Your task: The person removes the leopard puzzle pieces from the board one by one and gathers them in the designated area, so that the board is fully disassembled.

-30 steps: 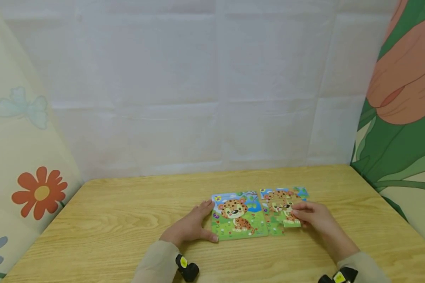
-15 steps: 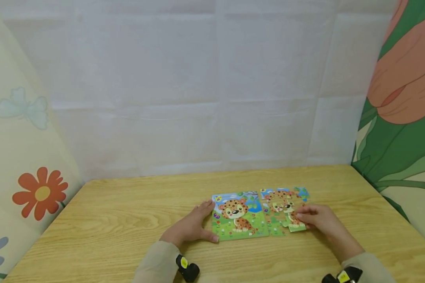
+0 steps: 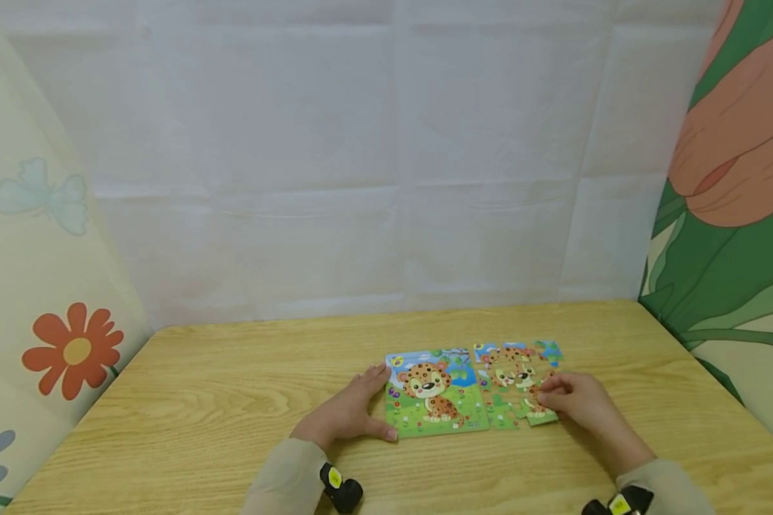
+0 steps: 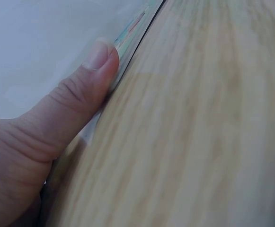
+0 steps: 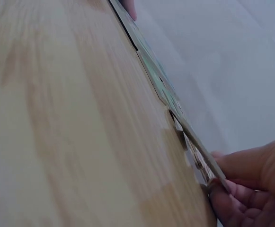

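Observation:
A square leopard picture board [image 3: 428, 423] lies flat on the table. My left hand [image 3: 348, 408] rests along its left edge, fingers at the upper corner and thumb at the lower one; the left wrist view shows the thumb [image 4: 75, 99] against the board's edge. To the right lies a partly joined leopard jigsaw [image 3: 499, 357] in several pieces. My right hand [image 3: 580, 402] pinches a jigsaw piece [image 3: 542, 418] with green grass and leopard feet at the jigsaw's lower right. In the right wrist view this piece [image 5: 201, 146] is tilted, its near end raised off the table.
The wooden table [image 3: 232, 415] reaches back to a white cloth backdrop [image 3: 296, 157]. Flower-patterned hangings [image 3: 734, 179] stand at both sides. Black wrist cameras [image 3: 341, 490] sit at both sleeves.
My right hand has shifted a little to the right and nearer the body, and the pinched jigsaw piece has moved with it. My left hand and the board stay put.

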The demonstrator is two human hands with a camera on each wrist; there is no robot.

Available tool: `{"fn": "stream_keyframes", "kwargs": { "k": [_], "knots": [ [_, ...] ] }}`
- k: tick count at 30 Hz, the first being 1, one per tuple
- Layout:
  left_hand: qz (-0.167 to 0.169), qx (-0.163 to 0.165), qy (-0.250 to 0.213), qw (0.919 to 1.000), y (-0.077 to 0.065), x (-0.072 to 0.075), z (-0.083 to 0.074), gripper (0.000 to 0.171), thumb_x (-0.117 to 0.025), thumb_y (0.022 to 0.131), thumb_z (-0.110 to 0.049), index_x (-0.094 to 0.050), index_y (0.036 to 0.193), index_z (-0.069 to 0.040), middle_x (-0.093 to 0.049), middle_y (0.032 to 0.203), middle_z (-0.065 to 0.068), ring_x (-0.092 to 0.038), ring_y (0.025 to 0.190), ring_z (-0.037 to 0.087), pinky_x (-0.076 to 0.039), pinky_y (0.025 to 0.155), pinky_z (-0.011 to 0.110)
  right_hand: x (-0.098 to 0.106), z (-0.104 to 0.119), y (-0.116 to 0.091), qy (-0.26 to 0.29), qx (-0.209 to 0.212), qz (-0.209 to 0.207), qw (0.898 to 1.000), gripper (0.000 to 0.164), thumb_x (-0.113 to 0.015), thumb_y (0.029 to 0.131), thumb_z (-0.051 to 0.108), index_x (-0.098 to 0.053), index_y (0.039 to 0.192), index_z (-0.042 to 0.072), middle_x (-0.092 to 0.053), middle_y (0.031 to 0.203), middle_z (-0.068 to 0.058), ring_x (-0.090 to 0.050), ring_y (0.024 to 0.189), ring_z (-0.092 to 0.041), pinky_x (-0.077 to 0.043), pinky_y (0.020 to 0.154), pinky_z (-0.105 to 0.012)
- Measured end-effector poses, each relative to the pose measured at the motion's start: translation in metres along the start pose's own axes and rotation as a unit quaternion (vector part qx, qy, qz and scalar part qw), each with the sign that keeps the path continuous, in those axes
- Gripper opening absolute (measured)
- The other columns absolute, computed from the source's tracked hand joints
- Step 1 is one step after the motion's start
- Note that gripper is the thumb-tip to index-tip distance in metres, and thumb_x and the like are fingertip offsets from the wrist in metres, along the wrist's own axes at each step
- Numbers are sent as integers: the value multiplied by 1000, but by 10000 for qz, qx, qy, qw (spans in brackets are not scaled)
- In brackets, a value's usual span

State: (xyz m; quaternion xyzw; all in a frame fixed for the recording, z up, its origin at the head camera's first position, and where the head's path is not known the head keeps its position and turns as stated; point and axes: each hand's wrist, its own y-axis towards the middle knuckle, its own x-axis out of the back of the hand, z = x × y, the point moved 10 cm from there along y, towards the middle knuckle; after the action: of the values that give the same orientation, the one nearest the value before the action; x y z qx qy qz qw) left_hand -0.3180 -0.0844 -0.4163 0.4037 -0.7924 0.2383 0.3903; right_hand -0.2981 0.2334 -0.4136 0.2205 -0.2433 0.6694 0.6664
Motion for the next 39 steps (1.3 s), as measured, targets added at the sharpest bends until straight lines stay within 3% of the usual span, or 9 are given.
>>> {"fn": "stream_keyframes", "kwargs": {
  "k": [6, 18, 32, 39],
  "knots": [
    [-6, 15, 31, 10000, 0, 0, 0, 110, -79, 65, -44, -21, 145, 2, -15, 154, 17, -9, 141, 36, -8, 115, 50, 6, 11, -2, -917, 272, -272, 9950, 21, -69, 81, 14, -64, 93, -2, -64, 79, -3, -56, 72, -14, -48, 62, -28],
    [-42, 18, 20, 10000, 0, 1, 0, 110, -80, 64, -43, -21, 145, 2, -15, 154, 17, -9, 141, 37, -9, 115, 51, 5, 23, -3, -1774, 451, -293, 9827, 20, -68, 80, 16, -64, 91, -1, -63, 81, -5, -56, 74, -20, -49, 64, -37],
    [-3, 61, -17, 10000, 1, 0, 1, 110, -80, 65, -44, -20, 146, 1, -14, 154, 16, -8, 141, 36, -9, 114, 51, 3, 27, -4, -1976, 492, -351, 9784, 15, -66, 80, 16, -65, 86, 2, -62, 78, -5, -56, 72, -19, -47, 61, -36],
    [40, 102, -10, 9999, -1, -1, 1, 110, -79, 65, -46, -20, 146, 0, -14, 154, 15, -8, 141, 35, -9, 115, 51, 3, 31, -4, -1642, 285, -410, 9852, 30, -63, 85, 19, -62, 103, -5, -60, 77, -5, -52, 66, -16, -45, 55, -30]
  ]
}}
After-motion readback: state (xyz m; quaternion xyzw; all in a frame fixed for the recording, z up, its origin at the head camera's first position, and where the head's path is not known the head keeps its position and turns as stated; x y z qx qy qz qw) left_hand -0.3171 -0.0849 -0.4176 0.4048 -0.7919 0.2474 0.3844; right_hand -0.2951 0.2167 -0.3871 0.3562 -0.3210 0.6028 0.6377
